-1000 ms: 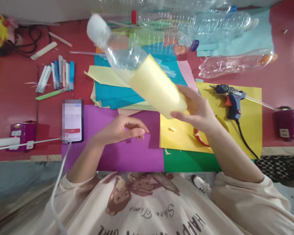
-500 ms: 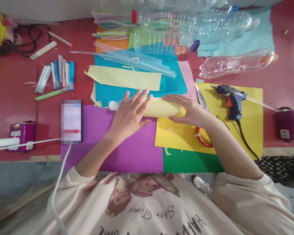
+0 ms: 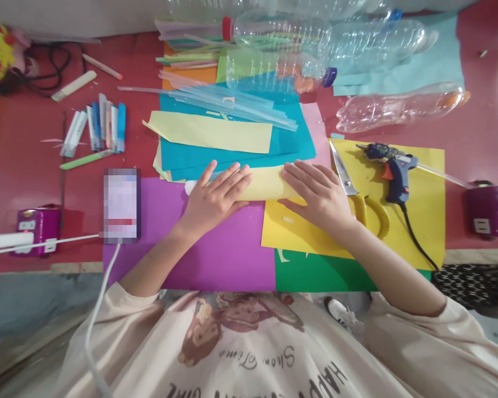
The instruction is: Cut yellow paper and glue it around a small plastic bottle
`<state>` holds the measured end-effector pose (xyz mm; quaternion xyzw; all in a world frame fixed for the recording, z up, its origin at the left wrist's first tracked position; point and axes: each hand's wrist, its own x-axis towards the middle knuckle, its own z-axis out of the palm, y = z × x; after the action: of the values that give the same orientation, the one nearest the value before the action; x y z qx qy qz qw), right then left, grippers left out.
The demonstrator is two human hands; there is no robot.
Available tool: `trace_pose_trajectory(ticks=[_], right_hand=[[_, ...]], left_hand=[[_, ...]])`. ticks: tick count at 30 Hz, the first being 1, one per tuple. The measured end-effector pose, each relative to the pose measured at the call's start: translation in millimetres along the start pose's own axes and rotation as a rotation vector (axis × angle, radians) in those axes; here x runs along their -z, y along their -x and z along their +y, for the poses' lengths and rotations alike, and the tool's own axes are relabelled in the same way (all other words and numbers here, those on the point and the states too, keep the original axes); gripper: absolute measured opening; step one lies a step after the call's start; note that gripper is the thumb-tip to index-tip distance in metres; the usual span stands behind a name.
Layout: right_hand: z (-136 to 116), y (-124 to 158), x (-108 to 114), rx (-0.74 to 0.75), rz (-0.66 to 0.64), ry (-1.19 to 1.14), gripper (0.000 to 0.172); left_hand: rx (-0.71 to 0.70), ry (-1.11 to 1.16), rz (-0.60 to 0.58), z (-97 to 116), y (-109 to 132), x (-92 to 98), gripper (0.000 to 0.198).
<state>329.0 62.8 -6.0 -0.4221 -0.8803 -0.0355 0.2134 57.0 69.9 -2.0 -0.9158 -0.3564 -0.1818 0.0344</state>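
Note:
A roll wrapped in pale yellow paper (image 3: pixel 265 183) lies sideways in front of me, over the edges of the purple, blue and yellow sheets. A whitish, clear end, like a bottle's neck, sticks out at its left. My left hand (image 3: pixel 218 196) rests on the roll's left part, fingers stretched out and spread. Across the right part lies my right hand (image 3: pixel 317 190), its fingers extended over the top and the thumb on the near side. Scissors (image 3: pixel 343 168) lie just right of my right hand, partly covered by it.
A glue gun (image 3: pixel 398 171) lies on the yellow sheet (image 3: pixel 427 221) at right. Clear plastic bottles (image 3: pixel 398 108) and glue sticks (image 3: pixel 236 99) are farther back. At left are several markers (image 3: pixel 95 124) and a phone (image 3: pixel 122 204) with a white cable.
My right hand has gone from curving around the roll's right end to lying flatter over its top, more to the left. My left hand has shifted slightly left. The red scissor handle is now hidden.

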Motion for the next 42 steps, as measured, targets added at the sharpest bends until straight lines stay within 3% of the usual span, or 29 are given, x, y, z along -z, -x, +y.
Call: trace_pose_trajectory(ticks=[8, 13, 18, 25, 28, 32, 36, 39, 42], right_hand=[[5, 8, -4, -0.029, 0.081, -0.061, 0.044], [5, 8, -8, -0.086, 0.156, -0.122, 0.043], [4, 5, -3, -0.169, 0.059, -0.210, 0.054], [8, -4, 2, -0.044, -0.095, -0.262, 0.068], [17, -5, 17, -0.009, -0.071, -0.222, 0.079], [38, -7, 53, -0.020, 0.038, -0.110, 0.078], [53, -14, 74, 0.014, 0.048, -0.070, 0.079], [50, -19, 66, 0.067, 0.005, -0.080, 0.078], [39, -20, 43, 0.116, -0.154, -0.159, 0.083]], left_hand=[[0.018, -0.050, 0.111, -10, 20, 0.8, 0.051], [0.079, -0.014, 0.090, -12, 19, 0.7, 0.049], [0.142, 0.105, 0.038, -14, 18, 1.7, 0.048], [0.123, 0.087, 0.019, -11, 13, 5.3, 0.042], [0.101, 0.075, 0.008, -10, 9, 6.5, 0.044], [0.121, 0.120, -0.050, -9, 5, 3.7, 0.049], [0.113, 0.157, -0.027, -9, 5, 1.9, 0.049], [0.114, 0.178, 0.020, -11, 5, 6.1, 0.048], [0.124, 0.221, 0.019, -12, 3, 13.3, 0.045]])
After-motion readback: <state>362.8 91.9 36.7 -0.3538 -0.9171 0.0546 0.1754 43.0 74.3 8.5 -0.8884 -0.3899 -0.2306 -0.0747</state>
